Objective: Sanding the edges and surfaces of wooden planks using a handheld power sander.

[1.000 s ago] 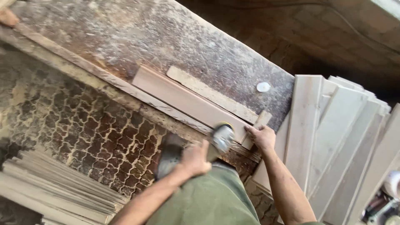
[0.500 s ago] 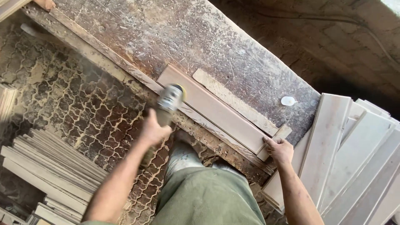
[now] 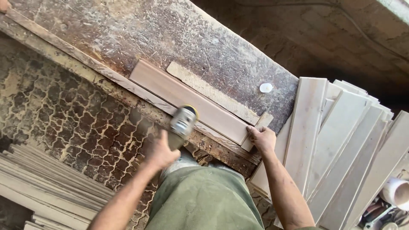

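- Two hands work one plank (image 3: pixel 191 102): left hand (image 3: pixel 159 150), fingers wrapped around a grinder (image 3: pixel 183 122), has returned toward its middle.
- Right hand (image 3: pixel 262 138) pins the plank's end, fingers spread flat.

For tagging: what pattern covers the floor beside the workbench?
Dark interlocking lattice-like tiles, clearest in the head view.

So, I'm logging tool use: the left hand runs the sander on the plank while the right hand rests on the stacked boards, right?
Not quite. In the head view the right hand presses the end of the plank on the workbench, not the stacked boards. The left hand does hold the sander.
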